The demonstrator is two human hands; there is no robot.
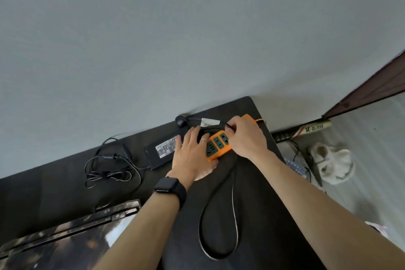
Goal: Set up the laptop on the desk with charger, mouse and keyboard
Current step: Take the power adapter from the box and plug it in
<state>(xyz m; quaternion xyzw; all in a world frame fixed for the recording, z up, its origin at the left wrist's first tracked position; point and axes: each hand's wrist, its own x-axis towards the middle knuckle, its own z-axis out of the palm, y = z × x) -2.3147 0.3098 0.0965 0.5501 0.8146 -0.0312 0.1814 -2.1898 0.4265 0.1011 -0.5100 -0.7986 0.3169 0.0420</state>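
Note:
An orange power strip (219,144) lies near the far right corner of the dark desk (258,193). My left hand (192,155), with a ring and a black watch, lies flat, pressing down on the strip's near end. My right hand (245,136) is closed on the charger's plug at the strip's far sockets; the plug itself is hidden under the fingers. The black charger brick (162,152) lies just left of the strip, its thin cable (109,169) bunched further left. A thick black power cord (219,226) loops toward me. The closed laptop (65,237) sits at the lower left.
A grey wall rises behind the desk. A small black round object (180,119) sits at the desk's back edge. Right of the desk, on the pale floor, lie white slippers (333,163), loose cables and a long box (313,129). A dark wooden panel (372,87) stands at the right.

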